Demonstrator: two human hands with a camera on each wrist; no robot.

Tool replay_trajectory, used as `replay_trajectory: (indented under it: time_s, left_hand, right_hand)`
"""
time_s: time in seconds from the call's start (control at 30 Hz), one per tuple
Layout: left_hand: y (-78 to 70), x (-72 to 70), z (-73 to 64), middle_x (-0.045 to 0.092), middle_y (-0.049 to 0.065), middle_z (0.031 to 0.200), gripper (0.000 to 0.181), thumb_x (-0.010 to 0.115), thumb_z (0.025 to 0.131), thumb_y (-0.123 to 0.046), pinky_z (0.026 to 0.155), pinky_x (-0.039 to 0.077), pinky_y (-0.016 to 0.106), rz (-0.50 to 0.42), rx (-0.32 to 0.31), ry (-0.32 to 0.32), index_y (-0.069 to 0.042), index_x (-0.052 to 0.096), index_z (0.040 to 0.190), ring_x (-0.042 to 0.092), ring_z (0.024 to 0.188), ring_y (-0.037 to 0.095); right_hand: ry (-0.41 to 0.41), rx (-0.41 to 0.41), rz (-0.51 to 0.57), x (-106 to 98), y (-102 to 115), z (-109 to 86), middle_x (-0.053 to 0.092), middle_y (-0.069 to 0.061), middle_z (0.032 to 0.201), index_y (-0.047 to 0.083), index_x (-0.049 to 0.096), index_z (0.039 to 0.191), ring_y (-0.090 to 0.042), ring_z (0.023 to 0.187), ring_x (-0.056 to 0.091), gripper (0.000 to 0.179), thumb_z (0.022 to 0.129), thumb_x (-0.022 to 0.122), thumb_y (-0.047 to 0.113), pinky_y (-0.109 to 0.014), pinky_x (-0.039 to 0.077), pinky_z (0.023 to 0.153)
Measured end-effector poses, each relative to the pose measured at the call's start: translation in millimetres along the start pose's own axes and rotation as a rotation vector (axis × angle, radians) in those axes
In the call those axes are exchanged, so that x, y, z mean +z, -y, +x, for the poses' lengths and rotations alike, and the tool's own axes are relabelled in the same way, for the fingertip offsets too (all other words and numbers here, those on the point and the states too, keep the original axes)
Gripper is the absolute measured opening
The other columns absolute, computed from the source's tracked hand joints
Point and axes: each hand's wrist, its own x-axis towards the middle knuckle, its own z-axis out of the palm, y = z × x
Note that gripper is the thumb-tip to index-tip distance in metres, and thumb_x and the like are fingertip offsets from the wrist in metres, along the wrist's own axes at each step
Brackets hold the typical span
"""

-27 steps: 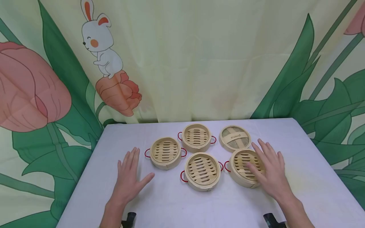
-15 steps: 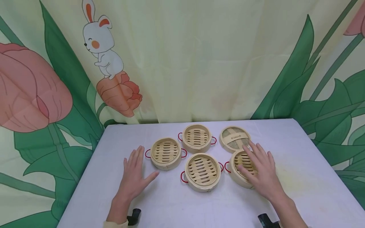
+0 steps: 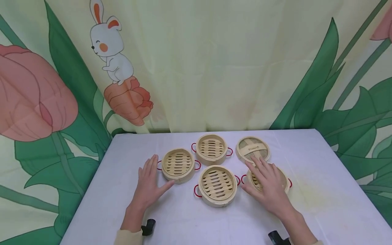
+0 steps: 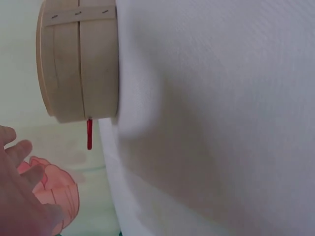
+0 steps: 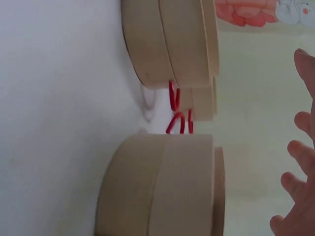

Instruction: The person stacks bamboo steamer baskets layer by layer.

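Observation:
My right hand hovers with spread fingers over the right bamboo steamer basket, covering much of its slatted top. In the right wrist view the fingers stand apart from that basket. My left hand, fingers straight and thumb out, is held beside the left steamer basket and hides part of its red handle. The left wrist view shows a gap between the fingers and that basket. Another steamer basket sits front centre between the hands. Neither hand holds anything.
Behind stand one more slatted steamer basket and a woven bamboo lid. All rest on a white-covered table. A printed curtain hangs behind the table's far edge. A black device is on the left wrist.
My right hand has moved left across the right basket, uncovering its right red handle. My left hand has shifted slightly right and away from me, closer to the left basket. The baskets have stayed put.

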Motion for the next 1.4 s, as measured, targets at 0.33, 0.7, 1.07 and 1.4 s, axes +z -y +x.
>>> replay_trajectory:
  time_s: [0.33, 0.7, 1.07, 1.4]
  left_hand:
    - [-1.5, 9.5, 10.0, 0.018, 0.016, 0.165, 0.118, 0.077, 0.079, -0.061, 0.113, 0.006, 0.069, -0.046, 0.000, 0.019, -0.004, 0.013, 0.161, 0.012, 0.150, 0.038]
    - [-2.8, 13.1, 13.0, 0.015, 0.016, 0.166, 0.122, 0.077, 0.077, -0.063, 0.114, 0.007, 0.068, -0.032, -0.016, 0.036, -0.004, 0.011, 0.161, 0.012, 0.151, 0.038]
    - [2.5, 17.1, 17.9, 0.017, 0.018, 0.165, 0.125, 0.077, 0.075, -0.066, 0.113, 0.008, 0.069, -0.041, -0.008, 0.055, -0.004, 0.011, 0.161, 0.013, 0.150, 0.040]
    - [5.2, 22.0, 20.8, 0.017, 0.017, 0.165, 0.125, 0.079, 0.075, -0.063, 0.114, 0.007, 0.068, -0.063, -0.029, 0.087, -0.002, 0.011, 0.161, 0.012, 0.151, 0.037]
  right_hand:
    - [0.036, -0.093, 0.009, 18, 7, -6.0, 0.037, -0.006, 0.159, 0.015, 0.054, 0.147, -0.037, 0.146, 0.028, 0.074, 0.084, 0.078, 0.045, -0.074, 0.019, 0.104]
    - [0.080, -0.113, 0.001, 24, 13, -7.9, 0.040, -0.006, 0.158, 0.016, 0.054, 0.147, -0.033, 0.147, 0.028, 0.077, 0.082, 0.081, 0.047, -0.070, 0.013, 0.111]
    - [0.107, -0.162, -0.002, 31, 16, -9.2, 0.047, -0.008, 0.153, 0.013, 0.059, 0.142, -0.039, 0.139, 0.039, 0.076, 0.081, 0.079, 0.053, -0.072, 0.016, 0.108]
    - [0.133, -0.192, 0.037, 40, 17, -11.6, 0.052, -0.009, 0.148, 0.014, 0.063, 0.137, -0.040, 0.136, 0.042, 0.072, 0.076, 0.084, 0.045, -0.068, 0.018, 0.110]
